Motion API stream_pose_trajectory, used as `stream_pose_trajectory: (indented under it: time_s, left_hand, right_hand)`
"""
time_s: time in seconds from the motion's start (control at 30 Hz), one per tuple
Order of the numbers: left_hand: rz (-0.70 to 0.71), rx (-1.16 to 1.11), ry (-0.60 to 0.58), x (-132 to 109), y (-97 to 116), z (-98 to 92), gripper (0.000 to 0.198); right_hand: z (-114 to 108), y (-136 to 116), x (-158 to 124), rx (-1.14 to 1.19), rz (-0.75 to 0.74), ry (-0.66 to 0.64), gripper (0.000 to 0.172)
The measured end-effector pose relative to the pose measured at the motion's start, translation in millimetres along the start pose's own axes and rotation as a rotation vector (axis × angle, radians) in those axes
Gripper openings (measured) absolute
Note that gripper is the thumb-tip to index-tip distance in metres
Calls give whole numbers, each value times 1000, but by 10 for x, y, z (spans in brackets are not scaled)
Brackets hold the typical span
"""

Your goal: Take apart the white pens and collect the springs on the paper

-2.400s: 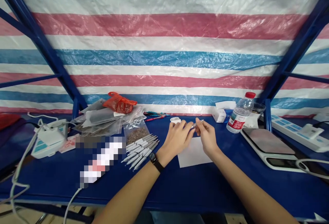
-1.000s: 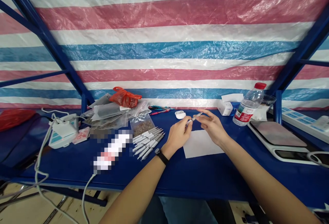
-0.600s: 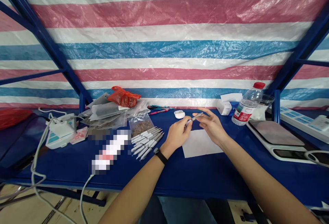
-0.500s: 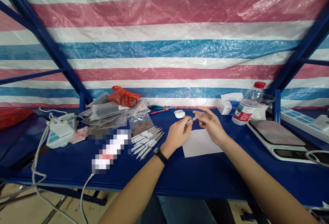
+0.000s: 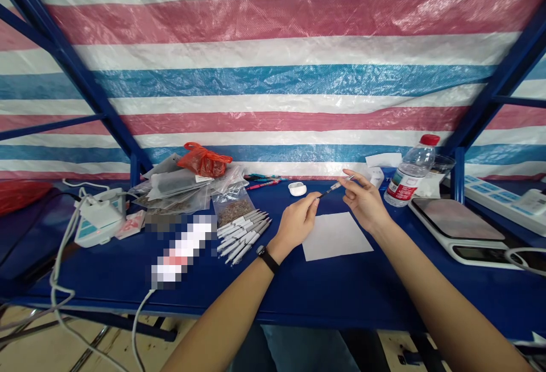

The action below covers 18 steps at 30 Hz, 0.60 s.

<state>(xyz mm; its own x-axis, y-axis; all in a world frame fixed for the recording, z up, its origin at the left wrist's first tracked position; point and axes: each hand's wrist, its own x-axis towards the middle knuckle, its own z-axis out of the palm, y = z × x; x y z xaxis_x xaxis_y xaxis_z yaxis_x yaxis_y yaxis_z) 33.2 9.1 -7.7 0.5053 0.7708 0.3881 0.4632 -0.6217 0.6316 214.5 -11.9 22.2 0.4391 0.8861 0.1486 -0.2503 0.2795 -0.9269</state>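
My right hand (image 5: 365,202) is closed on a slim silver pen (image 5: 338,185), held slanted above the blue table (image 5: 324,298) with its dark tip pointing left and down. My left hand (image 5: 296,222), with a black watch on the wrist, is pinched at that dark tip. Both hands hover just behind a white sheet of paper (image 5: 336,236). A row of several white pens (image 5: 243,232) lies left of my left hand. A small white cup (image 5: 297,189) stands behind the hands.
Plastic bags (image 5: 179,190) and a red bag (image 5: 205,160) are heaped at the back left. A water bottle (image 5: 408,178), a white box (image 5: 376,174) and a flat scale (image 5: 452,228) stand to the right. A white device with cables (image 5: 100,221) sits left, a power strip (image 5: 495,204) far right.
My right hand has moved right and slightly up with the pen, so the pen now stretches further out from my left fingertips. The view has shifted a little.
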Motion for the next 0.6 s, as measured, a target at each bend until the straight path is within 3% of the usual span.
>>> stream_pose_trajectory:
  time_s: [0.23,0.43,0.6]
  left_hand:
    - [-5,-16,12,3,-15,-3,37]
    - [10,-13,23,12,-25,14,36]
    - [-2,34,4,2,-29,25,36]
  right_hand:
    - [-157,-151,114,-8,-6,21,45]
    - [-19,-63,-13,-105,125,-106,49]
    - [39,22,-41,-165,122,-143,53]
